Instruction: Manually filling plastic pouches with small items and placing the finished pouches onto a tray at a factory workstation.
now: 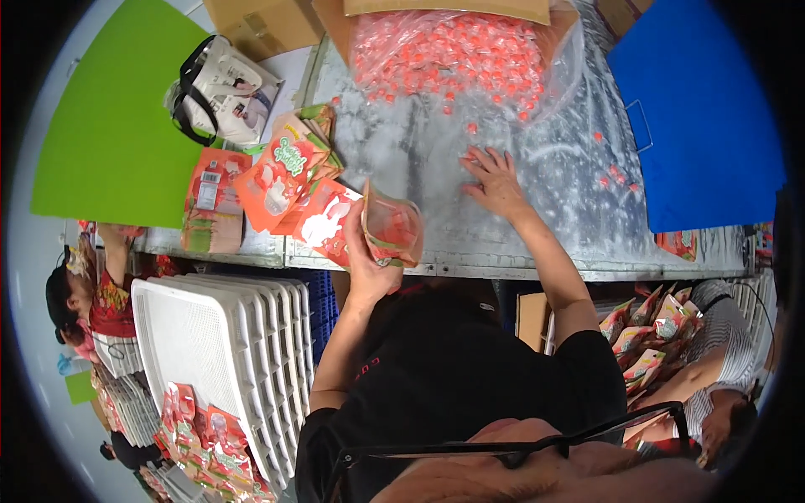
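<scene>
My left hand [367,267] grips an opened red-and-clear packaging pouch [396,225] by its side, near the front edge of the metal table [478,243]. The pouch's mouth faces up and away; how much lies inside is hard to make out. Just left of that hand, a red pouch with a white picture [323,220] lies flat. My right hand [499,186] is spread low over the tabletop, holding nothing. Beyond its fingertips sits a single wrapped red candy [471,128]. Farther back, a heap of wrapped red candies [449,59] spills from a plastic-lined cardboard box [331,29].
Flat pouches [281,172] are stacked at left, beside a white carrier bag [231,88] and a green panel [109,126]. A blue panel [704,117] stands at right. White plastic trays [193,335] and filled pouches [646,335] are below the table edge. Other people work on both sides.
</scene>
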The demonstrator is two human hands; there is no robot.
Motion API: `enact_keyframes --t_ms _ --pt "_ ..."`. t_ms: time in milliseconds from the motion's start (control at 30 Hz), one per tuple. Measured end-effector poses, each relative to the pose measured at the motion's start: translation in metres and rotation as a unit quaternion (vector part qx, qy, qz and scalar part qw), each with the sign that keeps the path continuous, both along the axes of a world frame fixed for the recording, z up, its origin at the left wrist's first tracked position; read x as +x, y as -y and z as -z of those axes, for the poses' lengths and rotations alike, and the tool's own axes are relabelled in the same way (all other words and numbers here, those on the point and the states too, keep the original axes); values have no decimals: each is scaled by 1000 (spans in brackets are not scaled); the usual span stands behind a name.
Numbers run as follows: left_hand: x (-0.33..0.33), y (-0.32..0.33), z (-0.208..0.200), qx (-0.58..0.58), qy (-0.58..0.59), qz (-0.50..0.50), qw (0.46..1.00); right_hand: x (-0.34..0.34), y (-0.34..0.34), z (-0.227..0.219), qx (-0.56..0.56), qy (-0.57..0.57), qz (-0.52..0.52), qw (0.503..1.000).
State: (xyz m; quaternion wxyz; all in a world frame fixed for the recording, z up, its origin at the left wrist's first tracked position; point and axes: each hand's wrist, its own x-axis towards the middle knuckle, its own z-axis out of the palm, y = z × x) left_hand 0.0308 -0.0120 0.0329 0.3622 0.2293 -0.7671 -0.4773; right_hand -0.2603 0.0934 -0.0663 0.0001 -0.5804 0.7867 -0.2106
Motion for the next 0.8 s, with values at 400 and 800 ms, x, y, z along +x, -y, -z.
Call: enact_keyframes --t_ms 400,800 --pt "-28 0 46 54 -49 70 995 1 -3 11 -199 265 136 933" --pt "-63 -6 30 -29 -30 33 999 89 25 -143 -332 724 -11 605"
